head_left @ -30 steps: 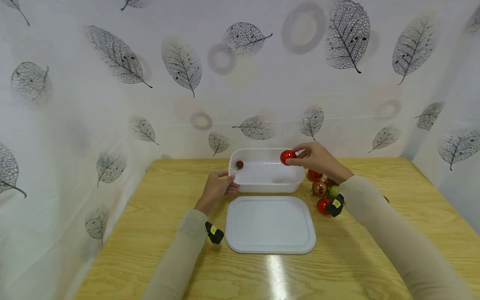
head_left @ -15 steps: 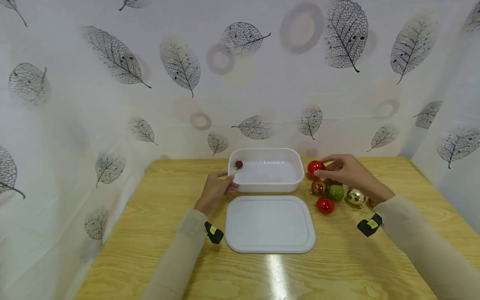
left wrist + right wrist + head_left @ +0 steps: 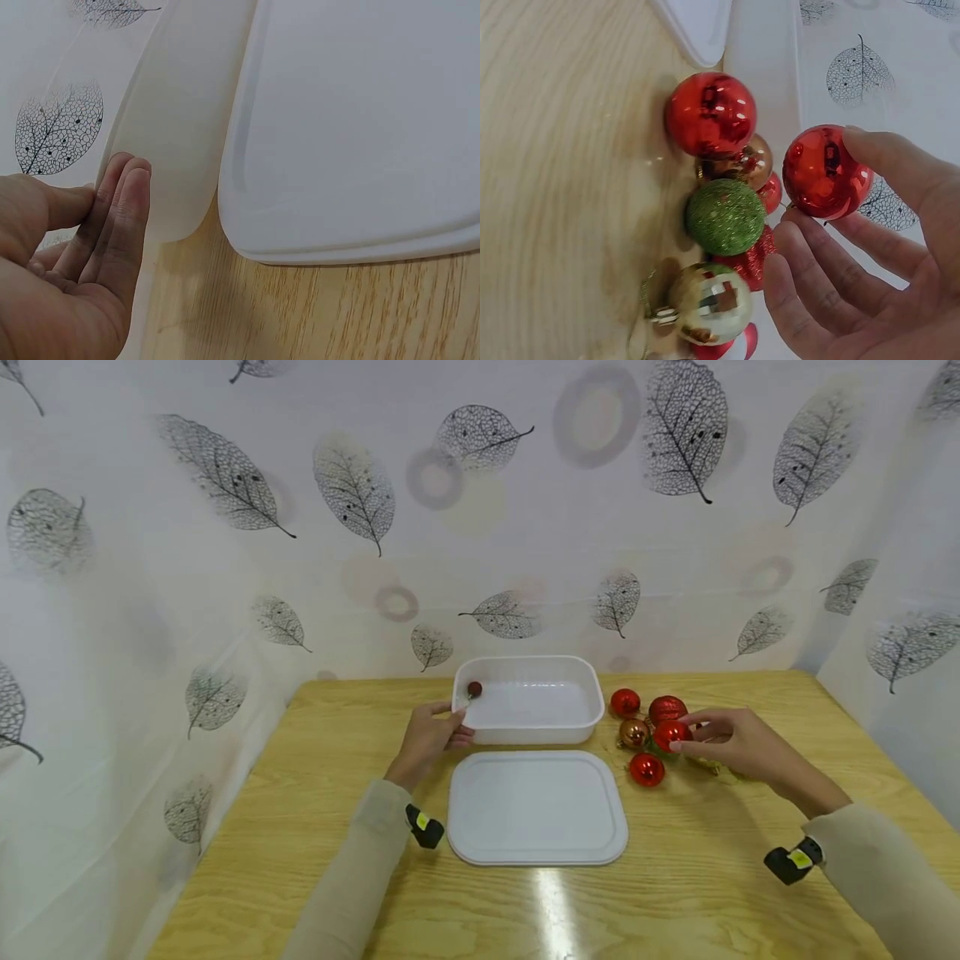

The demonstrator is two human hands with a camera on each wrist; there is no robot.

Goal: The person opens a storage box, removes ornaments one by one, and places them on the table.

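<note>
While the left hand (image 3: 433, 739) rests straight-fingered against the tub (image 3: 528, 727) near the worktop's far edge, the right hand (image 3: 731, 745) pinches a red bauble (image 3: 670, 734) beside it; lift gently, clearing neighbouring baubles.

The right hand (image 3: 731, 745) left the tub (image 3: 592, 720), now pinching another red bauble (image 3: 670, 734).

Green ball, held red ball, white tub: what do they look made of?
Green ball: coated in glitter, with a grainy, sparkly, matte surface.
Red ball, pinched by the right hand: glossy, mirror-like shell with sharp highlights; plastic or glass, cannot tell which.
White tub, touched by the left hand: looks like thin, slightly translucent plastic, smooth with a soft sheen.
</note>
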